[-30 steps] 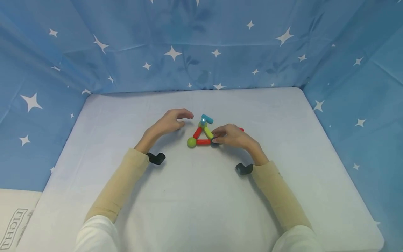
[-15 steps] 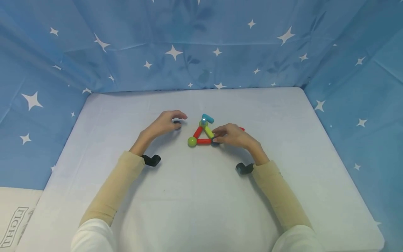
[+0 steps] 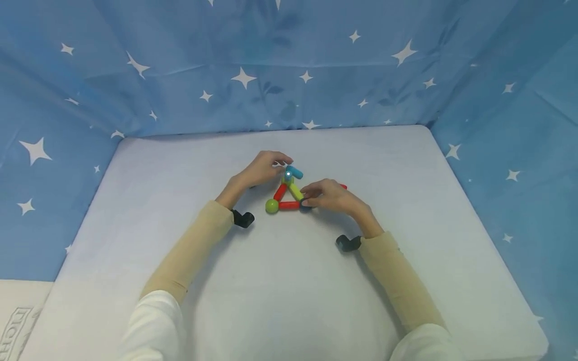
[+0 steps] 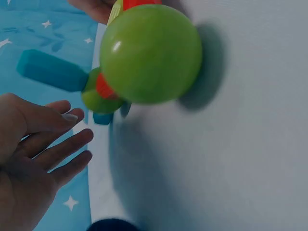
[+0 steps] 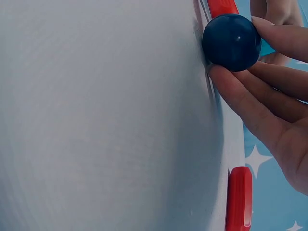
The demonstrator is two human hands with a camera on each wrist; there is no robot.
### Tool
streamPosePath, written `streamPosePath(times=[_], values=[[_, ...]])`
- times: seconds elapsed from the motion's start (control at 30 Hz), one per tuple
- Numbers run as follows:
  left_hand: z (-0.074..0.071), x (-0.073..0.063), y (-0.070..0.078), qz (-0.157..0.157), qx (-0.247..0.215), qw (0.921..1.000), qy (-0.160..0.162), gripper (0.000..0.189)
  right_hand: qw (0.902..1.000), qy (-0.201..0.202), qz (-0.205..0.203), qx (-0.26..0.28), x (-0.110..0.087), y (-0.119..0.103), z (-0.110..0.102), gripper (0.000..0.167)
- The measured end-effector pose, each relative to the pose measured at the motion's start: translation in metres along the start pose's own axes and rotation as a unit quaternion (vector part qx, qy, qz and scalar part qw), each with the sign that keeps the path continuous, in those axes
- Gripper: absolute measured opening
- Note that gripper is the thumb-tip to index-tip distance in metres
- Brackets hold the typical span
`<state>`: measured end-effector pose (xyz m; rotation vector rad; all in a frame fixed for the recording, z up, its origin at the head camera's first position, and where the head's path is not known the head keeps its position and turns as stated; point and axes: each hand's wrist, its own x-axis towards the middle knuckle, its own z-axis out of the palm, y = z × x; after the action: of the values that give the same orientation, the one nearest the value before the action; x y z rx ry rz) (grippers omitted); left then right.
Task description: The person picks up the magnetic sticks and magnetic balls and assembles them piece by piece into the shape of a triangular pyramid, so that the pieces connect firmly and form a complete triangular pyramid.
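Note:
A triangle of red and yellow-green magnetic rods and balls lies on the table. A green ball point(image 3: 272, 206) forms its near left corner. At the far corner, a blue rod point(image 4: 53, 70) stands up from another green ball point(image 4: 98, 94). My left hand point(image 3: 264, 168) is beside that rod, its fingers extended and slightly bent, with nothing seen between them. My right hand point(image 3: 331, 194) grips the dark blue ball point(image 5: 232, 42) at the near right corner between thumb and fingers. A second blue rod point(image 3: 295, 172) lies just behind the far corner.
A loose red rod point(image 5: 239, 198) lies beyond my right hand, mostly hidden in the head view. Another dark ball point(image 4: 113, 225) sits left of the triangle, partly covered by my left wrist in the head view. A blue star-patterned curtain point(image 3: 244, 77) borders the white table point(image 3: 289, 301).
My left hand moves left to the loose dark ball half a second ago, then right and forward to the upright blue rod. The right hand stays on its ball.

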<state>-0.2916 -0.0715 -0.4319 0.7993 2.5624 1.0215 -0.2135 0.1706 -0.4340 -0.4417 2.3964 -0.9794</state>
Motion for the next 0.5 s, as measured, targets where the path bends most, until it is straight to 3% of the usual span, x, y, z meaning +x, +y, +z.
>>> streamPosePath(times=[0.2,0.37,0.5], values=[[0.008,0.017,0.003,-0.001,0.005,0.9999,-0.011,0.037,1.0,-0.001,-0.001,-0.001,0.0,-0.002,0.001,0.047],[0.011,0.022,-0.001,-0.004,0.003,0.9991,-0.043,0.04,1.0,-0.005,0.005,-0.001,-0.001,-0.001,0.001,0.047],[0.014,0.025,-0.004,0.004,0.021,0.9991,-0.036,0.031,1.0,-0.003,0.008,0.001,-0.004,-0.003,0.0,0.048]])
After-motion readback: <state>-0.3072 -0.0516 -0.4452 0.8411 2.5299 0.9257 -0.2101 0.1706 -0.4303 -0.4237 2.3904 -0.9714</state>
